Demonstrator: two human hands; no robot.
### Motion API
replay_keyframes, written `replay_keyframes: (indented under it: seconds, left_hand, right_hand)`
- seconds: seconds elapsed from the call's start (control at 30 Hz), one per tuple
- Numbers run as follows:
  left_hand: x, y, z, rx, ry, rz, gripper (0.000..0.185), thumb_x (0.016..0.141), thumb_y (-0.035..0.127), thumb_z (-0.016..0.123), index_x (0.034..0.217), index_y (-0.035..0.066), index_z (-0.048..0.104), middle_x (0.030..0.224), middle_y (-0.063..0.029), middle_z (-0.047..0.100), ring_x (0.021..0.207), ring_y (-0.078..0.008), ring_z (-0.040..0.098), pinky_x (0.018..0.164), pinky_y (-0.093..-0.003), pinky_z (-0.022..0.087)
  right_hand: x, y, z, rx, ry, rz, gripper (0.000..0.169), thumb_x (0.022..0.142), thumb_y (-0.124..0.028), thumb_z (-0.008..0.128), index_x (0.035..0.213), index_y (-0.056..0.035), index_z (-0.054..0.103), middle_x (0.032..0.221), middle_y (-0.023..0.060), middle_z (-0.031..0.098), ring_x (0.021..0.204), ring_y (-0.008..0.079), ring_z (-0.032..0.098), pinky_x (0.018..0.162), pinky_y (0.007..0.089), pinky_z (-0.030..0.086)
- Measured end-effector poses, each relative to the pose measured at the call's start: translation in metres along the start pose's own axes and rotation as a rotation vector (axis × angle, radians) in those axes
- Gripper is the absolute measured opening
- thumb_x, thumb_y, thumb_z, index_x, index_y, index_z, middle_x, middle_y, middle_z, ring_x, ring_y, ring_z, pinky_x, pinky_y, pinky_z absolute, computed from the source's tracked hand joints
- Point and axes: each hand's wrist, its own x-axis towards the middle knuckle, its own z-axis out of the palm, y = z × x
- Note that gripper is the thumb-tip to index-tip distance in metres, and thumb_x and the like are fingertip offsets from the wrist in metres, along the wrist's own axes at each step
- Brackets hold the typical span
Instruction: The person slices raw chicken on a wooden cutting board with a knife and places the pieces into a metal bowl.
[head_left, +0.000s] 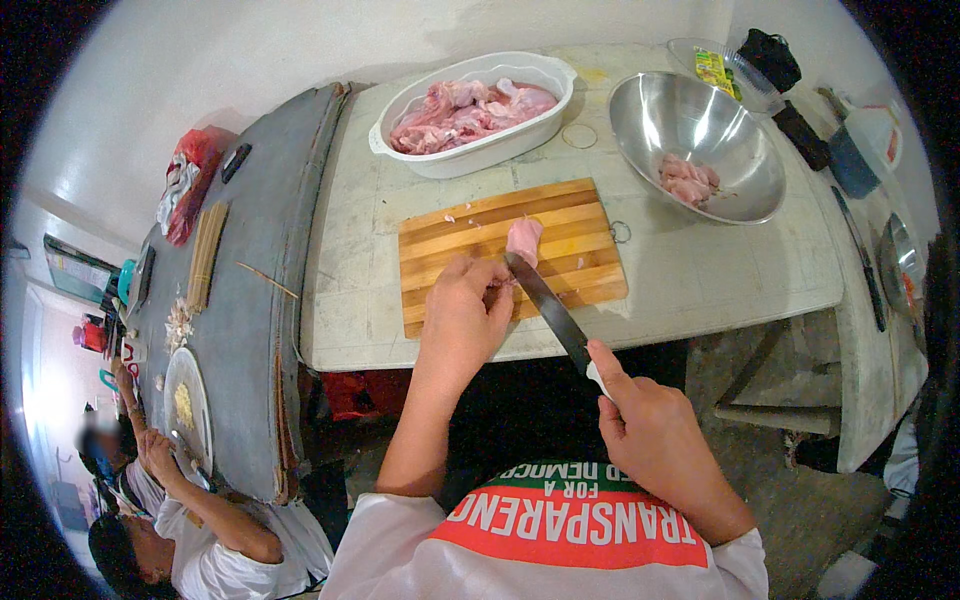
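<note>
A striped wooden cutting board (450, 247) lies before me with a pale pink piece of raw meat (525, 238) on it. My right hand (652, 420) grips a kitchen knife (551, 304) by its white handle, index finger stretched along the top near the blade. The tip of the blade touches the near end of the meat. Beside the tip, my left hand (465, 315) rests on the board with its fingers curled around a bit of the meat, mostly hidden by the fingers. Small meat scraps are scattered over the board.
Behind the board stands a white tub (465, 161) of raw chicken pieces. A steel bowl (637, 112) at right holds cut meat. Another knife (859, 259) lies far right. On the grey table (255, 315) are skewers (206, 255), garlic and a plate (201, 382); two people work there.
</note>
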Motion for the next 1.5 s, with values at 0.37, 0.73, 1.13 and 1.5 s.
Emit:
replay_keyframes:
  seconds: [0.37,0.73,1.13,1.5]
  left_hand:
    - [-0.006,-0.006,-0.001,0.075,0.037,-0.014,0.011,0.082,0.0,0.066,0.093,0.001,0.067,0.086,-0.0199,0.067,0.08,-0.0398,0.066,0.071,-0.0486,0.053]
    - [0.055,-0.017,-0.057,0.046,0.573,0.106,0.005,0.084,-0.003,0.067,0.087,0.001,0.066,0.081,-0.013,0.065,0.073,-0.0269,0.066,0.068,-0.0363,0.053]
    - [0.113,-0.039,-0.02,0.338,0.413,0.28,0.022,0.084,0.02,0.073,0.095,0.001,0.075,0.105,-0.0215,0.069,0.094,-0.0388,0.065,0.087,-0.0499,0.051]
    - [0.048,0.012,0.025,0.09,0.01,0.112,0.028,0.091,0.026,0.073,0.085,0.001,0.063,0.082,-0.0185,0.063,0.078,-0.0358,0.061,0.074,-0.0468,0.049]
  right_hand:
    - [0.047,-0.004,0.017,-0.064,0.083,-0.088,0.06,0.093,-0.011,0.058,0.149,0.0028,0.041,0.073,0.0208,0.065,0.064,0.0386,0.067,0.058,0.0497,0.055]
    - [-0.019,0.017,-0.003,0.013,-0.017,0.009,0.068,0.091,-0.013,0.063,0.154,-0.0093,0.038,0.077,0.0192,0.067,0.067,0.0377,0.067,0.062,0.0512,0.056]
    - [-0.029,0.028,-0.003,0.296,0.185,0.043,0.063,0.084,-0.002,0.066,0.146,-0.0091,0.054,0.083,0.0215,0.069,0.065,0.036,0.067,0.061,0.0397,0.053]
    - [-0.018,0.054,0.008,0.42,0.29,0.189,0.059,0.087,-0.005,0.067,0.145,-0.0093,0.055,0.098,0.0278,0.071,0.089,0.0435,0.071,0.079,0.0448,0.058]
